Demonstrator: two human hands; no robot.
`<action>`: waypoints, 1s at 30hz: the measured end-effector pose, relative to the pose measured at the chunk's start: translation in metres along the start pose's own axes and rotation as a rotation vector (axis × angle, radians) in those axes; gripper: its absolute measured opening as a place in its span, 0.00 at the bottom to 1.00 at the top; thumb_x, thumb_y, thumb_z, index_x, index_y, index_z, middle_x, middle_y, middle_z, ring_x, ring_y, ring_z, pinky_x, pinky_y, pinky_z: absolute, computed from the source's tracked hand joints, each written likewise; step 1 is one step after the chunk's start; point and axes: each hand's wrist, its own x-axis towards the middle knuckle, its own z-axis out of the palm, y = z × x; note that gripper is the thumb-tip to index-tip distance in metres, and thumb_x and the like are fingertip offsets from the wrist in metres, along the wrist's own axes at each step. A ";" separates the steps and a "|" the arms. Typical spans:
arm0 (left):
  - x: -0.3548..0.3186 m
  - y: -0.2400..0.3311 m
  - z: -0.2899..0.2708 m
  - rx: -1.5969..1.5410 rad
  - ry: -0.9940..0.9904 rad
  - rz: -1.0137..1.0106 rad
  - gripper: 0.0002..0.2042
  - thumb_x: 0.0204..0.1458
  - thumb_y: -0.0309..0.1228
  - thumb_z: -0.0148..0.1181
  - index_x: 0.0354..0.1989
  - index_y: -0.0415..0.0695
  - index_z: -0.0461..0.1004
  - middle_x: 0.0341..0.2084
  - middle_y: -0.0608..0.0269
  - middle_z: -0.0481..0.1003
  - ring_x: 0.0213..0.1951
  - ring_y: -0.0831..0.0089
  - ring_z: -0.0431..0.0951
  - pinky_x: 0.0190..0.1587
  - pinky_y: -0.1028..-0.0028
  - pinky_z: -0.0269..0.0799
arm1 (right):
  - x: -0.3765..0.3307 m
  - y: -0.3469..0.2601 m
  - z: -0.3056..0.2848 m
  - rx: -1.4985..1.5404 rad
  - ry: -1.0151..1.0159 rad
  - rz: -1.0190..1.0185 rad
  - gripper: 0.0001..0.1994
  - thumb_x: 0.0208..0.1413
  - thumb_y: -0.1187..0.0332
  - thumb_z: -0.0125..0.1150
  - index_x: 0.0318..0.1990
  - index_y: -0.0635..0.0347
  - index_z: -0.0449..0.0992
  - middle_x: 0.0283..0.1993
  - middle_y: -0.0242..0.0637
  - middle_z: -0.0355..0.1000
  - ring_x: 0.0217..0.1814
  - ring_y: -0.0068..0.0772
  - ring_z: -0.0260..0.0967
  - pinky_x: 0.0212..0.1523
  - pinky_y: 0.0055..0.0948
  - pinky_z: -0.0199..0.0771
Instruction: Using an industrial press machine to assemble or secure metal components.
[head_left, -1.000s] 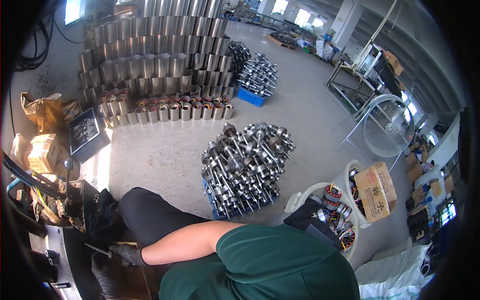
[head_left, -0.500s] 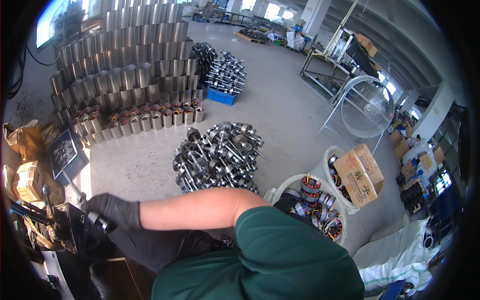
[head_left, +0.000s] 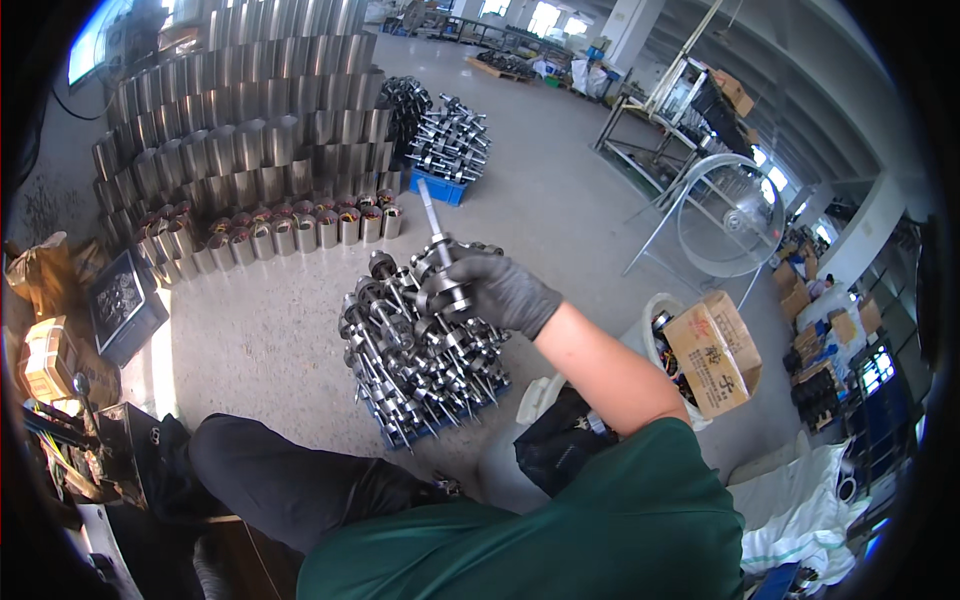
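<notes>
Shift since half a second ago: the right hand (head_left: pixel 505 292) has swung from the machine at the left to the rotor pile (head_left: pixel 415 365) in the middle, bringing a shafted rotor (head_left: pixel 433 217) along.
Right hand: dark-gloved, fingers curled around the thick end of the shafted rotor, gripping it from the right.
Shafted rotor: nearly upright, its long bare end up and leaning slightly left, in front of the upper part of the rotor pile; whether it touches the pile cannot be told.
Left hand (head_left: pixel 208 568): only a dark ribbed strip shows at the lower left; how far open it is, or whether it has hold of anything, cannot be told.
Rotor pile: many metal rotors heaped on the floor, shafts pointing several ways, a blue edge showing beneath.
Behind it: a blue crate (head_left: pixel 447 192) heaped with more rotors, beside stacked metal cylinders (head_left: pixel 255 145).
Right side: a cardboard box (head_left: pixel 715 358) at a white bucket (head_left: pixel 655 318), with a round fan (head_left: pixel 735 218) farther back.
Left side: a dark bin (head_left: pixel 143 335) of small parts.
</notes>
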 end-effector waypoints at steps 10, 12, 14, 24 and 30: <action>0.002 -0.040 0.010 0.060 -0.080 -0.039 0.19 0.56 0.23 0.60 0.56 0.33 0.71 0.48 0.53 0.77 0.51 0.65 0.75 0.56 0.68 0.72 | -0.042 -0.040 -0.103 -0.353 0.568 -0.244 0.25 0.49 0.68 0.66 0.57 0.57 0.69 0.44 0.43 0.78 0.41 0.41 0.79 0.45 0.44 0.82; -0.001 -0.020 0.015 0.008 -0.075 0.013 0.10 0.50 0.17 0.60 0.42 0.35 0.75 0.37 0.53 0.77 0.43 0.65 0.78 0.48 0.67 0.74 | -0.040 -0.041 -0.112 -0.329 0.558 -0.245 0.24 0.49 0.68 0.66 0.55 0.56 0.69 0.42 0.40 0.77 0.39 0.40 0.78 0.44 0.42 0.81; -0.004 0.004 0.010 0.056 -0.120 -0.012 0.12 0.50 0.19 0.61 0.45 0.35 0.75 0.39 0.53 0.78 0.43 0.64 0.79 0.49 0.67 0.74 | -0.039 -0.042 -0.115 -0.360 0.607 -0.246 0.21 0.50 0.69 0.65 0.53 0.57 0.70 0.37 0.37 0.75 0.35 0.35 0.76 0.39 0.39 0.83; -0.013 -0.008 0.007 0.248 -0.140 0.056 0.13 0.48 0.22 0.64 0.43 0.36 0.76 0.38 0.49 0.79 0.43 0.56 0.80 0.48 0.65 0.75 | -0.019 -0.044 -0.068 -0.671 0.529 -0.269 0.26 0.50 0.66 0.65 0.57 0.64 0.70 0.38 0.38 0.76 0.35 0.31 0.77 0.39 0.32 0.82; -0.015 -0.002 0.005 0.377 -0.093 0.128 0.11 0.49 0.26 0.64 0.40 0.37 0.77 0.37 0.44 0.78 0.43 0.46 0.79 0.48 0.59 0.75 | 0.011 -0.040 -0.021 -0.724 0.396 -0.278 0.30 0.52 0.68 0.65 0.62 0.69 0.65 0.35 0.41 0.75 0.32 0.28 0.76 0.34 0.29 0.82</action>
